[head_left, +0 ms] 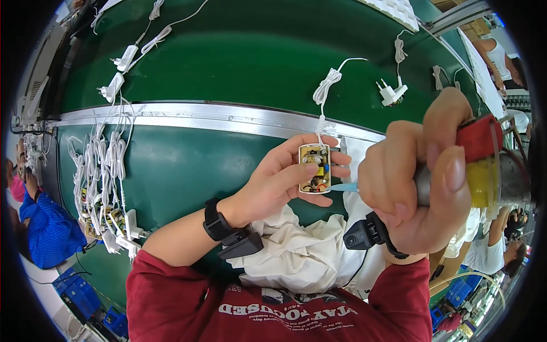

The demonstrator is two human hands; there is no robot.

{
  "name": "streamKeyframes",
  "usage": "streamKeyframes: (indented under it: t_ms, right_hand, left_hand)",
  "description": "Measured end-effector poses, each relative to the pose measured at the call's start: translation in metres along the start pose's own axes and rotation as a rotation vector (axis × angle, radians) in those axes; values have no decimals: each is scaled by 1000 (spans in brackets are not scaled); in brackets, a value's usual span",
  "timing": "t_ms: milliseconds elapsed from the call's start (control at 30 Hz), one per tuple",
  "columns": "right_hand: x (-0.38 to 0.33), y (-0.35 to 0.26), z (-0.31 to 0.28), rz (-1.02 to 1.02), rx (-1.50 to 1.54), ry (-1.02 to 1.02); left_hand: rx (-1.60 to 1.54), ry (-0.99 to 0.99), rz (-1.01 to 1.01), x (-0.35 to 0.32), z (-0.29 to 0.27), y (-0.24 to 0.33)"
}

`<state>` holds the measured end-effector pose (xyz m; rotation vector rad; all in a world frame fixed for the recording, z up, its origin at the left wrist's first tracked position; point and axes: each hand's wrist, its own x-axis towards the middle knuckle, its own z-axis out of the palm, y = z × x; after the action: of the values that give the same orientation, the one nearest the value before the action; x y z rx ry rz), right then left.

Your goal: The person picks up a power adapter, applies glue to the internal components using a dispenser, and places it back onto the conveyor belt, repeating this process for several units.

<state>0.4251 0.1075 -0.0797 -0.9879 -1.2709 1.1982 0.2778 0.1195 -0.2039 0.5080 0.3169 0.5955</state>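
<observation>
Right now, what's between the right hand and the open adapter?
Head view: a light-blue tapered tip runs from the right hand toward the open adapter; left fingertips show above it.

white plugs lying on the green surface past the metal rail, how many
3 in clear view: a first plug at upper left, a second plug just below it, and a third plug at upper right. More may be hidden behind the right hand.

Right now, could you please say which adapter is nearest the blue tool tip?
The open adapter in the left hand: the tip is by its lower right corner; others lie farther off.
</observation>
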Motion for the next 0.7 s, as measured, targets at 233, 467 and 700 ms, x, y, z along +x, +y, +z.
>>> streamKeyframes:
  t_ms: [233,467,700]
  right_hand:
    - [3,3,-1,-35,-4,-39]
    - [3,8,0,-67,-10,-71]
    - [-2,13,-1,-86,-16,-94]
  left_hand:
    - [-14,10,-3,-3,-1,1]
    - [-180,-100,-35,-2,-1,1]
    - [-277,-186,-13,-3,-7,-3]
